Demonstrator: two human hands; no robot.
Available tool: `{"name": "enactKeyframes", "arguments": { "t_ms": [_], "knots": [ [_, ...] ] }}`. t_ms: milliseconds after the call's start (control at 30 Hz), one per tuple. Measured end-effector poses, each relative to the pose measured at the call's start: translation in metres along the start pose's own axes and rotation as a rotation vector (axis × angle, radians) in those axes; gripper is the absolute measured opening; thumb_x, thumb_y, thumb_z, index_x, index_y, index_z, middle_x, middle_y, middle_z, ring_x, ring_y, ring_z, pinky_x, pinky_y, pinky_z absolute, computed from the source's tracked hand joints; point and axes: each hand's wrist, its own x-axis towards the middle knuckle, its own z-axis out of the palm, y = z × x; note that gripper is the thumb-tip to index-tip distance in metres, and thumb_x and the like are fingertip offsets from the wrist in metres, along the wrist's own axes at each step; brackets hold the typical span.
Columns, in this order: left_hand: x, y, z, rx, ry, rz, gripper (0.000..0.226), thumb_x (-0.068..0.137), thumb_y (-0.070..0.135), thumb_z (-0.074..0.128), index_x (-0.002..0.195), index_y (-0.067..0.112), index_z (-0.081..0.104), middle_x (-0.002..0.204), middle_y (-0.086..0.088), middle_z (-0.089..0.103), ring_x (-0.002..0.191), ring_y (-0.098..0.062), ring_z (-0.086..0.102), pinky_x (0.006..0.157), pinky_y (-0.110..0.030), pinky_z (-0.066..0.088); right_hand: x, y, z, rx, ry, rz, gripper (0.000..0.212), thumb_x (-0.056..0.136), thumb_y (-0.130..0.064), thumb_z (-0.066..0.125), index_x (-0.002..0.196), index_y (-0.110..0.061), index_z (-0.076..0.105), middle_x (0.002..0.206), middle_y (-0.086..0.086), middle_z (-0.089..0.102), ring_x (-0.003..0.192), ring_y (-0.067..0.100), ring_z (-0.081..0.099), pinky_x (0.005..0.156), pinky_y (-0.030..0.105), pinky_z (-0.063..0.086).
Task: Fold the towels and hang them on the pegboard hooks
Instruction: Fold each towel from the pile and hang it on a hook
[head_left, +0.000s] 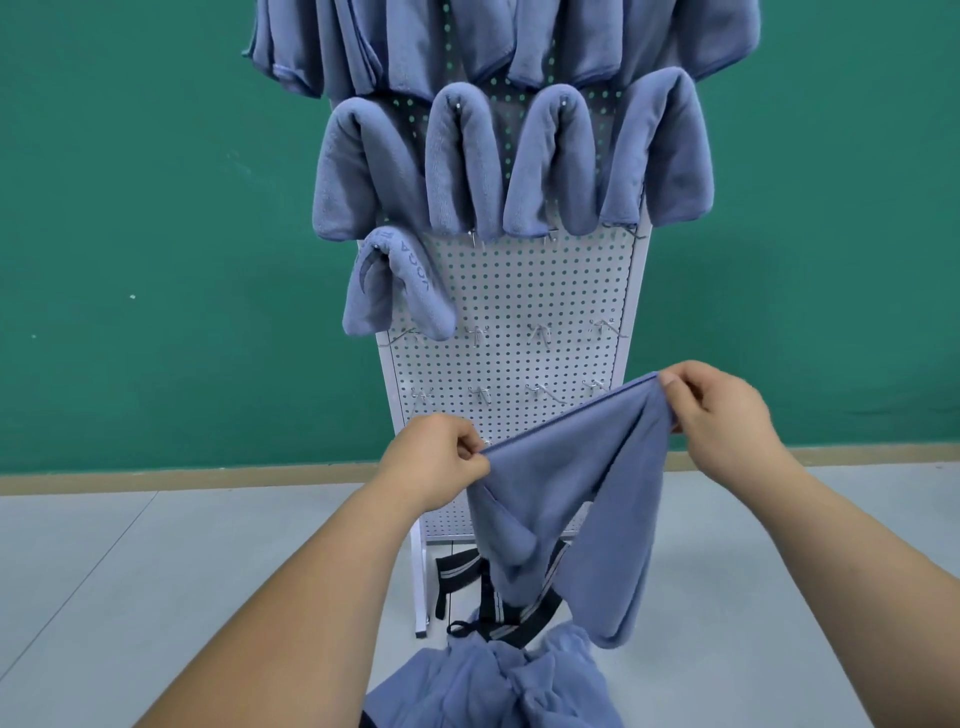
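Pinched at one top corner by the left hand (436, 462), at the other by the higher right hand (722, 410): blue towel (566, 467), hem taut between, rest sagging below. Just beyond the knuckles, pegboard (519, 291) with bare hooks (540, 332). Under the wrists, loose towel heap (493, 686). Open floor (156, 571) outside both forearms.

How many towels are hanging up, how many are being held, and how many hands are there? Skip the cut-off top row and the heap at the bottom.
5 hung towels: four in one row, plus the lettered towel below.
1 held towel, pinched at both ends.
2 hands: left hand, right hand.
Total: 8
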Motion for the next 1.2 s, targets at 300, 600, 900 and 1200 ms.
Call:
{"name": "enactKeyframes", "arguments": {
  "t_ms": [300, 600, 900, 1200],
  "knots": [
    [0.003, -0.045, -0.022, 0.018, 0.100, -0.042, 0.017, 0.090, 0.021, 0.071, 0.080, 0.034, 0.073, 0.075, 0.015, 0.074, 0.074, -0.002, 0.069, 0.070, -0.027, 0.059, 0.009, 0.069, -0.029, -0.107, 0.083, 0.238, 0.027, 0.107, -0.028, 0.049, 0.093, -0.016, 0.068, 0.079, 0.006, 0.071, 0.081, 0.037, 0.065, 0.076, 0.041, 0.052],
    [0.001, -0.038, -0.022, -0.280, 0.332, -0.078, 0.010, 0.098, 0.025, 0.069, 0.094, 0.032, 0.074, 0.068, 0.003, 0.069, 0.065, -0.013, 0.067, 0.058, -0.025, 0.049, 0.003, 0.054, -0.009, -0.155, -0.118, 0.071, 0.022, 0.109, -0.029, 0.049, 0.096, -0.022, 0.065, 0.087, 0.001, 0.071, 0.084, 0.030, 0.062, 0.070, 0.036, 0.041],
    [-0.017, 0.045, 0.030, -0.334, 0.001, 0.215, 0.018, 0.098, 0.036, 0.070, 0.116, 0.037, 0.072, 0.067, 0.012, 0.061, 0.059, -0.002, 0.052, 0.065, -0.022, 0.044, -0.026, -0.042, 0.041, -0.120, -0.438, -0.212, 0.018, 0.107, -0.032, 0.056, 0.097, -0.026, 0.070, 0.083, -0.007, 0.069, 0.079, 0.014, 0.060, 0.073, 0.032, 0.047],
    [-0.011, 0.039, 0.022, -0.327, 0.139, 0.104, 0.011, 0.096, 0.030, 0.072, 0.086, 0.025, 0.075, 0.068, 0.002, 0.069, 0.056, -0.003, 0.051, 0.054, -0.015, 0.039, -0.034, -0.037, 0.058, 0.118, -0.507, -0.090, 0.019, 0.096, -0.025, 0.073, 0.109, -0.032, 0.060, 0.087, -0.006, 0.065, 0.055, 0.003, 0.049, 0.059, 0.017, 0.042]
  ]
}}
